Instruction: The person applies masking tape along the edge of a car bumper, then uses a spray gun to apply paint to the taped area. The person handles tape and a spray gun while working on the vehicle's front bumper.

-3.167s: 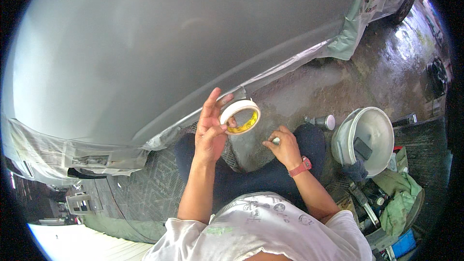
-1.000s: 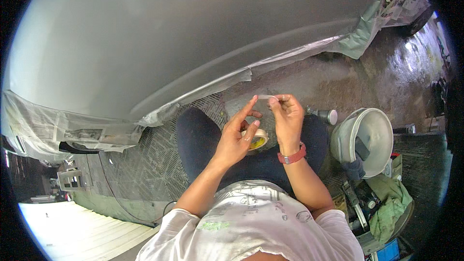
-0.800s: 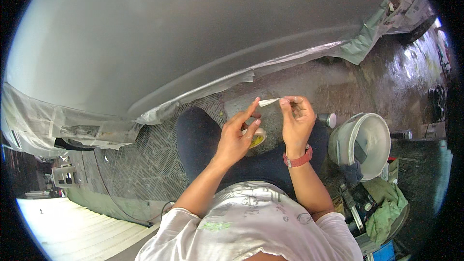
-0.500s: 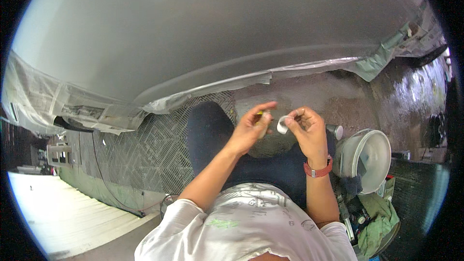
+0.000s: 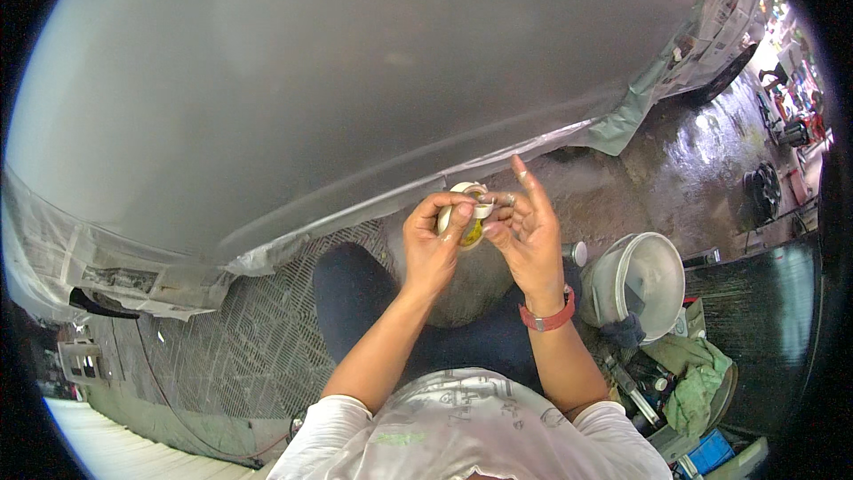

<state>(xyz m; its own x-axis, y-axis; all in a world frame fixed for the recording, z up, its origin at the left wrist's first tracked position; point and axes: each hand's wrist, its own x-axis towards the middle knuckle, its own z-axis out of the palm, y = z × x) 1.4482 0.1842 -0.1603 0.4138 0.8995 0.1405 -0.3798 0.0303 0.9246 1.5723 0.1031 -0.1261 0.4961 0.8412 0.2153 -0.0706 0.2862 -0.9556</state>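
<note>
My left hand (image 5: 432, 238) grips a roll of masking tape (image 5: 471, 235), pale with a yellow inside, between thumb and fingers. A short, curled white piece of tape (image 5: 482, 211) sits at the tip of my left thumb, in front of the roll. My right hand (image 5: 530, 244) is close beside it, index finger stretched up and the other fingers loosely bent and apart. Its bent fingertips reach the edge of the curled tape; whether they pinch it is hard to see. Beyond both hands stands a large, smooth grey vehicle panel (image 5: 355, 80), its lower edge masked with plastic film (image 5: 391, 200).
A white bucket (image 5: 653, 289) with a dark cloth (image 5: 624, 331) on its rim stands at my right. Beside it a container holds tools and a green cloth (image 5: 697, 378). A small can (image 5: 576, 253) is near my right knee. Patterned mat (image 5: 267, 329) covers the floor at left.
My hands have come together, the left closing on the tape roll. My right index finger has straightened, and its pinch on the white tape loop has loosened. The view has shifted rightward.
</note>
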